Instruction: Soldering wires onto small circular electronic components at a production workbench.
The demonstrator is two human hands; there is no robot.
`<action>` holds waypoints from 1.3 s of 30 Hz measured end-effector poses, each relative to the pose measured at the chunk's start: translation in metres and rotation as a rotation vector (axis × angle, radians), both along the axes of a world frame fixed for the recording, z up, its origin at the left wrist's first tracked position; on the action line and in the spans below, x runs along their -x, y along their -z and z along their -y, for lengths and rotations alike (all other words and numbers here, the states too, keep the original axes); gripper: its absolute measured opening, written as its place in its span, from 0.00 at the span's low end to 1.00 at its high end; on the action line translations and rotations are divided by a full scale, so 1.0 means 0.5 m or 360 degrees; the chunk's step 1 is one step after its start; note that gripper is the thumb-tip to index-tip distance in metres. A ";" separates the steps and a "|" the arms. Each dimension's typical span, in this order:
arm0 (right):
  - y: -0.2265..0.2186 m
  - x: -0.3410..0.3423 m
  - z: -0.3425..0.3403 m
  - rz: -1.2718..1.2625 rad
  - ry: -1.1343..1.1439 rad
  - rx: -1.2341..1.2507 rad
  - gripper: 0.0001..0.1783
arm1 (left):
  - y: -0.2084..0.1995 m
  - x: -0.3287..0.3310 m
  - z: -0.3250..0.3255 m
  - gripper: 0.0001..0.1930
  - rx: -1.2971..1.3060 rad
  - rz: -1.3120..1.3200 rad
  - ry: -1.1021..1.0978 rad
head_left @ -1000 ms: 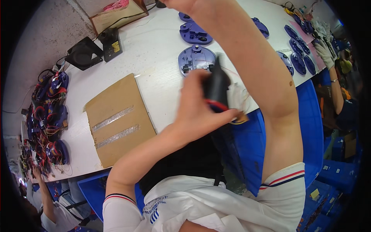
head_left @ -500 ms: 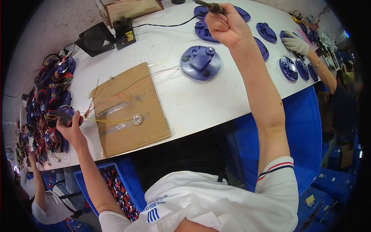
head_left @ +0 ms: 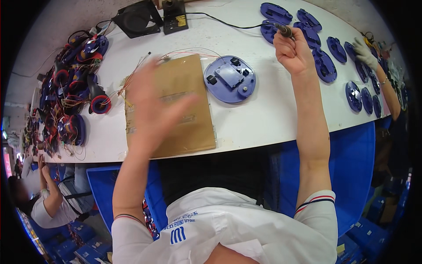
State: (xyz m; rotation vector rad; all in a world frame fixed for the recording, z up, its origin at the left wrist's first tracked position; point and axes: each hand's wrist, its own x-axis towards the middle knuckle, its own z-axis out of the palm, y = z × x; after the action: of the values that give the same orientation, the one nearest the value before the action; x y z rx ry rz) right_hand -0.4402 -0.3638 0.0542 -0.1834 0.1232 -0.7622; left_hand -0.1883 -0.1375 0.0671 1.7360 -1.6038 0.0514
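Note:
My right hand [head_left: 293,55] is closed around the dark handle of a soldering iron [head_left: 285,30], held up over the far part of the table. My left hand [head_left: 158,105], smeared by motion, hangs above a cardboard sheet [head_left: 193,136] with its fingers apart and nothing in them. To the right of the cardboard a purple-blue oval base [head_left: 230,79] lies on the table, black parts on its face and thin wires running off leftward. Beside the left-hand pile rests a dark cone-shaped part with a red rim [head_left: 100,104]. My left hand covers much of the cardboard.
A heap of wired purple, red and black parts [head_left: 72,88] fills the table's left. A black square fan [head_left: 138,20] and iron stand [head_left: 175,17] sit at the back. Several purple bases [head_left: 325,64] lie right, near a co-worker's gloved hand [head_left: 365,53]. Blue bins [head_left: 347,163] stand below.
My left hand has let go of the dark red-rimmed part and swung right over the cardboard. The purple base lies turned differently. The whole view has shifted; my right hand still grips the iron.

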 end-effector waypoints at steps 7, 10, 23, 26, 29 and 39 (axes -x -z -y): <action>0.005 -0.016 -0.018 -0.0177 0.0047 -0.0017 0.11 | 0.060 0.132 0.102 0.58 -0.0333 0.0227 0.0134; 0.004 -0.017 -0.020 -0.0221 0.0055 -0.0017 0.11 | 0.052 0.126 0.092 0.56 -0.0202 0.0264 0.0194; 0.018 -0.066 -0.075 -0.0342 -0.0119 0.0016 0.12 | 0.045 -0.018 -0.106 0.50 -0.0303 0.0233 -0.0111; 0.002 -0.098 -0.105 -0.0466 -0.0030 0.0097 0.11 | 0.043 -0.032 -0.135 0.49 -0.0388 0.0306 -0.0424; 0.002 -0.119 -0.138 -0.0527 -0.0050 0.0131 0.11 | 0.025 -0.038 -0.164 0.49 -0.0516 0.0163 -0.0312; 0.024 -0.150 -0.178 -0.0676 0.0116 0.0137 0.10 | 0.014 -0.043 -0.126 0.47 -0.0206 0.0212 0.0203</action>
State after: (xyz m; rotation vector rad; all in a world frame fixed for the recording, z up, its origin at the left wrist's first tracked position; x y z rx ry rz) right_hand -0.3650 -0.2748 0.0422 -0.4236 0.5023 -0.7935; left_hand -0.1670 -0.0745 0.0599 1.7545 -1.8480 0.0012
